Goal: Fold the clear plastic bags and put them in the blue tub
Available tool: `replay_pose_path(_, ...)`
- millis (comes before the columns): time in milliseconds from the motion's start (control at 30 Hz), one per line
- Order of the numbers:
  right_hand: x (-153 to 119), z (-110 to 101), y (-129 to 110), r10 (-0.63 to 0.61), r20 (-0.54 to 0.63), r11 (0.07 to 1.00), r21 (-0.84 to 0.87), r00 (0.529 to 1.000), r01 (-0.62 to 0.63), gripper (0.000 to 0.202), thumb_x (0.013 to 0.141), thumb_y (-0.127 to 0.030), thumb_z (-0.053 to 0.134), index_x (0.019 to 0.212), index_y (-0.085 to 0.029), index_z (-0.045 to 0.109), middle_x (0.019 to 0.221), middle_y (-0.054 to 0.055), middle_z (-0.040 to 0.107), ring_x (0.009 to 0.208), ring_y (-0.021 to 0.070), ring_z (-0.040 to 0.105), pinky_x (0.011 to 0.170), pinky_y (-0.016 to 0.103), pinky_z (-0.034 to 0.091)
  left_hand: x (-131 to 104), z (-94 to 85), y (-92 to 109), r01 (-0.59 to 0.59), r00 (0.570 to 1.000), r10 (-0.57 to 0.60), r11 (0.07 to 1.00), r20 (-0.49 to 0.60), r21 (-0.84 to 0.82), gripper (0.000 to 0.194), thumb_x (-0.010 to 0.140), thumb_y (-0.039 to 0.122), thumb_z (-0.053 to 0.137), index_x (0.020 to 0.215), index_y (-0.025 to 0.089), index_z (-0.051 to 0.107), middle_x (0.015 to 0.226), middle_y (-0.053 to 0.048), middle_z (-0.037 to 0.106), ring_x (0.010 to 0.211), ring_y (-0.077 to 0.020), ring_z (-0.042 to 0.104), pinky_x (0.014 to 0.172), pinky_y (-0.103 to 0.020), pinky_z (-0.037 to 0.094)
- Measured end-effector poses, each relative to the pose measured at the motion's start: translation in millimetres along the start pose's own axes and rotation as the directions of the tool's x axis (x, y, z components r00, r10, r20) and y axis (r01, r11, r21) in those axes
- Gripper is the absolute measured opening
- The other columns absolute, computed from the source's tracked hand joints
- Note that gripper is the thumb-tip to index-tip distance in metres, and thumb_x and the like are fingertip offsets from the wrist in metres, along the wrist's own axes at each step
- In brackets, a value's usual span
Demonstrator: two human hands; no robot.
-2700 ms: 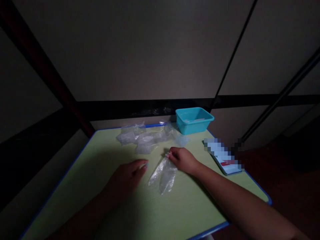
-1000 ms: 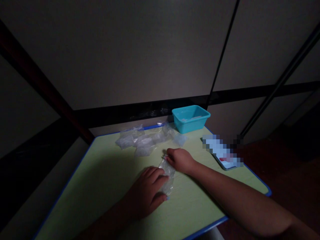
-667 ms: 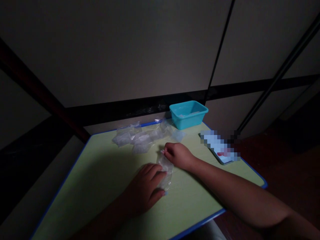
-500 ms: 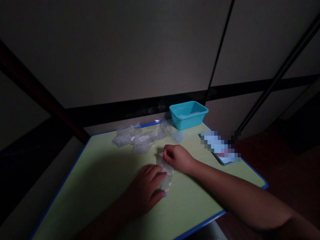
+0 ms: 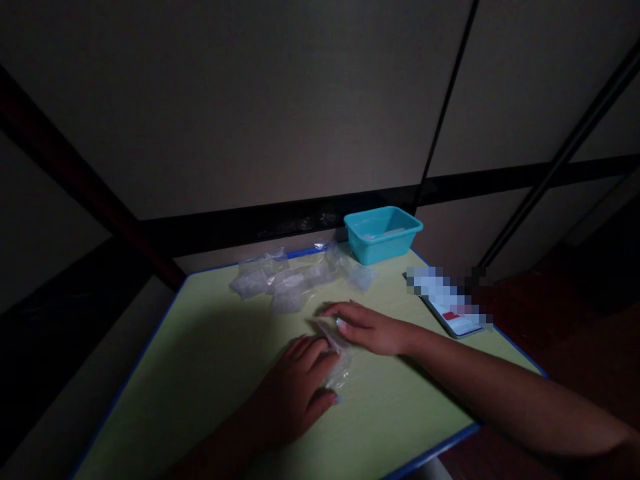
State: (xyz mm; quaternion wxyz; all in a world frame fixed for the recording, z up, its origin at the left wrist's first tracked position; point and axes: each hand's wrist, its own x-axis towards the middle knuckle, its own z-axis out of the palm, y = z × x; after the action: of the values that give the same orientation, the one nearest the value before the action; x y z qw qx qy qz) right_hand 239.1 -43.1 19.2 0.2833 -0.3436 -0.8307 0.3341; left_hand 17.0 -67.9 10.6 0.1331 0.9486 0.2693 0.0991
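Observation:
A small clear plastic bag point(image 5: 340, 375) lies on the light green table, partly covered by my fingers. My left hand point(image 5: 300, 380) rests over its left side with the fingers stretched out and the thumb apart, touching the plastic. At the bag's upper end is my right hand point(image 5: 373, 328), its fingers spread and the thumb near the bag's edge. Nothing shows gripped in either hand. Beyond them lies a loose pile of clear plastic bags point(image 5: 293, 290); what they contain, if anything, is too dim to tell.
A turquoise plastic basket point(image 5: 385, 250) with some pale items inside stands at the table's back edge. A phone point(image 5: 457, 317) with a lit, blurred screen lies on the right. The table point(image 5: 200, 340) has a blue rim, and dark-trimmed panels point(image 5: 280, 120) rise behind it.
My right hand has opened from a pinch on the bag's top end, and its fingers have spread. My left hand stays on the bag. The whole view has shifted slightly.

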Motion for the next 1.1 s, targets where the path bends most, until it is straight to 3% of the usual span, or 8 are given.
replay_pose_path(33, -5, -1, 1, 0.056, 0.041, 0.997, -0.053, 0.998, -0.053, 0.059, 0.094, -0.057, 0.031, 0.134, -0.015, 0.043, 0.137, 0.018, 0.048, 0.128, 0.0252, 0.042, 0.107, 0.049, 0.023, 0, -0.8, 1, 0.002, 1.000, -0.002, 1.000, -0.001, -0.003, 0.047, 0.078, 0.024, 0.063, 0.123, 0.021, 0.052, 0.127, -0.009, 0.050, 0.114, -0.0285, 0.045, 0.101, -0.046, 0.036)
replay_pose_path(100, -13, 0, 1, 0.132, 0.117, 0.978, -0.177, 0.984, -0.110, 0.073, 0.090, -0.057, 0.044, 0.147, -0.015, 0.024, 0.150, 0.019, 0.029, 0.140, 0.0275, 0.021, 0.111, 0.054, 0.004, 0, -1.6, 2, -0.002, 1.000, 0.002, 1.000, -0.009, -0.010, 0.044, 0.078, 0.024, 0.063, 0.120, 0.022, 0.053, 0.127, -0.009, 0.050, 0.115, -0.0282, 0.045, 0.103, -0.047, 0.035)
replay_pose_path(200, -16, 3, -1, 0.140, 0.166, 0.950, -0.300, 0.976, -0.086, 0.084, 0.085, -0.056, 0.051, 0.149, -0.013, 0.016, 0.153, 0.019, 0.020, 0.143, 0.0270, 0.012, 0.110, 0.054, -0.006, 0, -1.3, 2, -0.004, 1.000, 0.003, 1.000, -0.030, -0.014, 0.040, 0.077, 0.025, 0.064, 0.116, 0.023, 0.055, 0.126, -0.009, 0.051, 0.116, -0.0292, 0.045, 0.104, -0.050, 0.033)
replay_pose_path(367, -14, 9, -7, 0.102, 0.201, 0.945, -0.325, 0.974, -0.032, 0.097, 0.079, -0.062, 0.055, 0.150, -0.012, 0.013, 0.153, 0.019, 0.016, 0.143, 0.0274, 0.011, 0.111, 0.053, -0.006, -1, 0.7, -1, 0.007, 1.000, -0.006, 1.000, 0.022, -0.029, 0.043, 0.076, 0.027, 0.068, 0.116, 0.020, 0.055, 0.124, -0.010, 0.054, 0.116, -0.0294, 0.046, 0.107, -0.050, 0.030)
replay_pose_path(567, -15, 7, -6, 0.192, 0.118, 0.908, -0.399, 0.974, -0.130, 0.075, 0.085, -0.035, 0.049, 0.148, -0.008, 0.019, 0.153, 0.018, 0.018, 0.143, 0.0241, 0.010, 0.112, 0.052, -0.005, -4, 7.5, -8, -0.041, 0.999, 0.041, 0.999, 0.026, 0.011, 0.061, 0.078, 0.026, 0.066, 0.134, 0.024, 0.044, 0.140, -0.008, 0.045, 0.128, -0.0298, 0.039, 0.111, -0.053, 0.025)
replay_pose_path(667, -14, 5, -4, 0.243, 0.097, 0.899, -0.397, 0.965, -0.187, 0.070, 0.085, -0.031, 0.048, 0.147, -0.010, 0.024, 0.153, 0.017, 0.018, 0.143, 0.0237, 0.013, 0.111, 0.054, -0.006, -5, 8.7, -10, -0.047, 0.998, 0.046, 0.999, 0.032, 0.026, 0.065, 0.079, 0.027, 0.065, 0.138, 0.024, 0.039, 0.143, -0.008, 0.044, 0.130, -0.0298, 0.038, 0.110, -0.054, 0.026)
replay_pose_path(867, -12, 9, -5, 0.247, 0.089, 0.907, -0.372, 0.965, -0.198, 0.057, 0.092, -0.029, 0.036, 0.147, -0.020, 0.026, 0.153, 0.010, 0.022, 0.143, 0.0207, 0.012, 0.110, 0.055, -0.007, -5, 5.3, -8, -0.064, 0.998, 0.064, 0.997, 0.000, 0.052, 0.061, 0.079, 0.025, 0.063, 0.136, 0.023, 0.043, 0.142, -0.009, 0.045, 0.130, -0.0306, 0.039, 0.109, -0.057, 0.027)
replay_pose_path(1100, -13, 11, -2, 0.269, 0.073, 0.893, -0.393, 0.960, -0.221, 0.059, 0.092, -0.026, 0.033, 0.149, -0.019, 0.020, 0.154, 0.007, 0.021, 0.143, 0.0189, 0.012, 0.111, 0.054, -0.005, -8, 9.0, -8, -0.056, 0.992, 0.065, 0.994, -0.105, 0.092, 0.048, 0.080, 0.023, 0.060, 0.128, 0.022, 0.052, 0.135, -0.012, 0.050, 0.127, -0.0318, 0.042, 0.107, -0.058, 0.029)
